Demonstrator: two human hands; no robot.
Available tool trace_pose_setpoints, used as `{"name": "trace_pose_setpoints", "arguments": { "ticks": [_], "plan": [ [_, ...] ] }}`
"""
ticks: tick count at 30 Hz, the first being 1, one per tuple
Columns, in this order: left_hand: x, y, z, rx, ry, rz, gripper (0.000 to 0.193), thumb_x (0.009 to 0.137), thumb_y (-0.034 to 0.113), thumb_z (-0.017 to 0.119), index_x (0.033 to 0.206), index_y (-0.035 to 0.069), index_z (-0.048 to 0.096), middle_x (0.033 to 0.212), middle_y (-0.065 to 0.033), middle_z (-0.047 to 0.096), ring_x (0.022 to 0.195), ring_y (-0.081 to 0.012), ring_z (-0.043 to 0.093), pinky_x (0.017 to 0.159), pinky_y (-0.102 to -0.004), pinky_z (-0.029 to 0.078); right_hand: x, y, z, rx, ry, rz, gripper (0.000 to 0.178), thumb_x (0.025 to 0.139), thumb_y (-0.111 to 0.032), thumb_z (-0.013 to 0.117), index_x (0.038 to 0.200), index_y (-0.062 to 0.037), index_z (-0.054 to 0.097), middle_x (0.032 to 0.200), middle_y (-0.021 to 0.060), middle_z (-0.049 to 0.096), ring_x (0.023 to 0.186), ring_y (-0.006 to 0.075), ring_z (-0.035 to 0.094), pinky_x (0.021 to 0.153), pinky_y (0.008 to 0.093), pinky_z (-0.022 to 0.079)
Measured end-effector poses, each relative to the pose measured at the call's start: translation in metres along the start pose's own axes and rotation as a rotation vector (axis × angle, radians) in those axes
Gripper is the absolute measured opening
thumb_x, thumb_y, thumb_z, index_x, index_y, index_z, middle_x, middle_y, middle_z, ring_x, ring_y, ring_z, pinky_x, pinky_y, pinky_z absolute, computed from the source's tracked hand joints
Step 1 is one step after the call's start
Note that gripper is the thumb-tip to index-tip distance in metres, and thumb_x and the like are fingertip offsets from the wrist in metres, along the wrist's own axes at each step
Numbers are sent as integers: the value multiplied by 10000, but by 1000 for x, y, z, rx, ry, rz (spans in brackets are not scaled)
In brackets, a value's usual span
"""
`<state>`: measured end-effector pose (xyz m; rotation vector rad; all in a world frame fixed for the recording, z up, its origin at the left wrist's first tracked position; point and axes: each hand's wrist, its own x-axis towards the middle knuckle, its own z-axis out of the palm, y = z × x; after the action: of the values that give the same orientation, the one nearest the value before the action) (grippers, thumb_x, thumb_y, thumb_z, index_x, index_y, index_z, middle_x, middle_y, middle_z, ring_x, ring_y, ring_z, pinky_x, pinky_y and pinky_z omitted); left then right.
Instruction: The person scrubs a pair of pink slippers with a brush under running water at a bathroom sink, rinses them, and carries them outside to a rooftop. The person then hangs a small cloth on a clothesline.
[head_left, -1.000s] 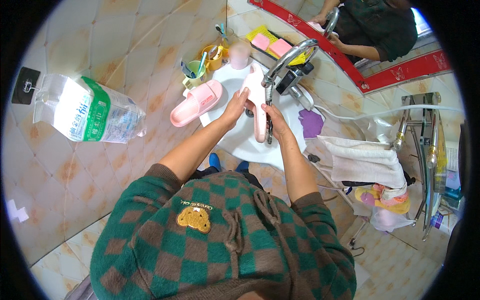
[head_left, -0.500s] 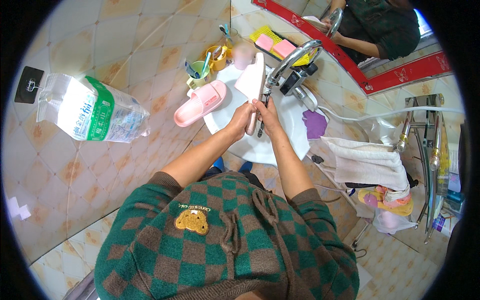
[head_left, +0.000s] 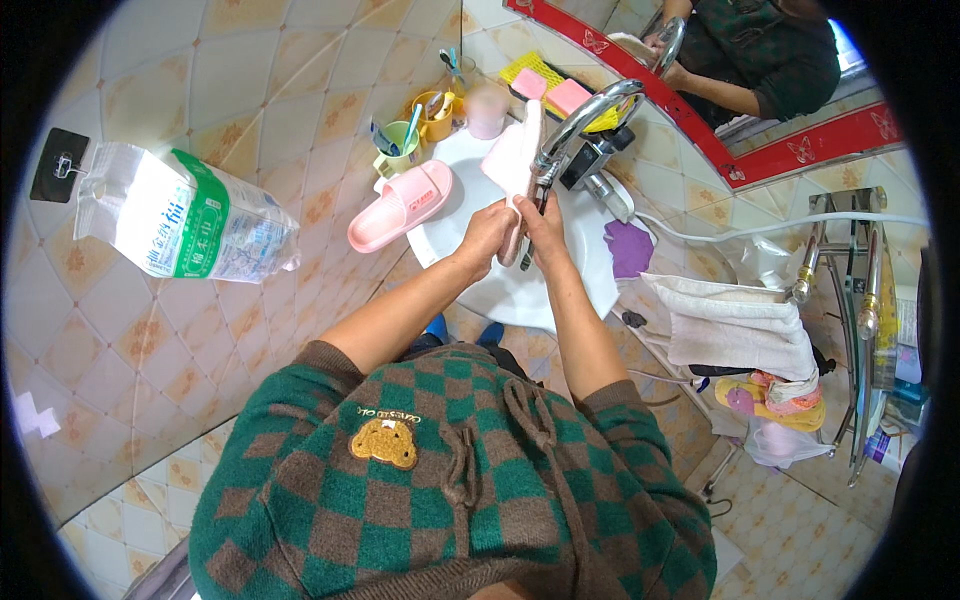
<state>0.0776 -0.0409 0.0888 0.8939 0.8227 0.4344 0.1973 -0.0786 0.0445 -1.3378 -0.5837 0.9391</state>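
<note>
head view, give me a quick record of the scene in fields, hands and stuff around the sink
left hand: grips lower end of pink slipper
right hand: on the same slipper, holding a thin tool I cannot identify
slipper position: upright over white sink, beside chrome tap
second pink slipper: lies on sink's left rim
cups: behind sink, with toothbrushes
towel: hangs right of sink

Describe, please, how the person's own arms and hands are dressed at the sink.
Both hands, left and right, are bare: no gloves, and no rings or watch that I can make out. The forearms are bare too. The sweater, green-and-brown checked with a bear patch, has its sleeves pushed up near the elbows.
</note>
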Motion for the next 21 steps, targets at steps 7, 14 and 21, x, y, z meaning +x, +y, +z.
{"name": "trace_pose_setpoints", "arguments": {
  "ticks": [7, 14, 21],
  "plan": [
    [-3, -9, -13, 29, -51, 51, 202, 841, 33, 487, 970, -17, 635, 905, -50, 639, 804, -123, 590, 737, -255, 478, -5, -9, -12, 118, -36, 117, 721, 804, -224, 710, 1390, -15, 346, 1227, 152, 519, 1083, 233, 550, 896, 353, 482],
    [-2, 5, -31, 742, -57, 349, 241, 875, 227, 657, 897, -11, 640, 790, -59, 657, 696, -122, 604, 655, -286, 497, -2, -10, -18, -85, -58, 109, 647, 807, -256, 718, 1324, -6, 420, 1174, 144, 558, 1050, 223, 560, 866, 335, 479],
    [-12, 17, -13, 1029, 67, 480, 206, 869, 149, 558, 782, -26, 625, 685, -140, 632, 615, -172, 615, 595, -313, 491, -8, -15, -7, -139, -26, 110, 606, 814, -289, 724, 1271, -7, 444, 1103, 147, 587, 966, 222, 594, 808, 331, 502]
  ]
}}
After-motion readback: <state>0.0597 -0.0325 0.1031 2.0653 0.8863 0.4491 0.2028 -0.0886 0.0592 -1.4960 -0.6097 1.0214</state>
